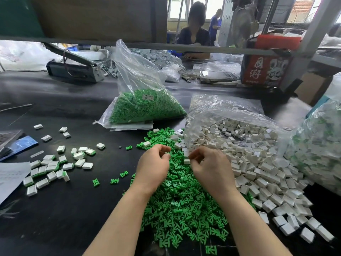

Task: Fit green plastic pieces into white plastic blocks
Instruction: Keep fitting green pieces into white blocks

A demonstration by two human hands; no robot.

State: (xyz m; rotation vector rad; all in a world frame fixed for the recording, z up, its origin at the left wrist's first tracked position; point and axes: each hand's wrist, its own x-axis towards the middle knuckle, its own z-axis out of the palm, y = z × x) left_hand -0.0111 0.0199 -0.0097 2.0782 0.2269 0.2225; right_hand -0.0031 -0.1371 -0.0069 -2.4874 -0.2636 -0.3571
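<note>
A heap of green pieces [184, 206], too many to count, covers the black surface [73, 209] at six o'clock. Above it two hands meet. The left hand [153, 167] has its fingers curled; what they pinch I cannot tell. The right hand [212, 167] pinches one white block [186, 160] at its fingertips. White blocks [267, 172] spill uncounted from a clear bag [230, 115] at three o'clock. At nine o'clock lie roughly thirty finished blocks [49, 167], and four stray green pieces rest between them and the heap. At twelve o'clock stands one bag of green pieces [145, 106]. Farther off, two people [195, 32] are visible.
</note>
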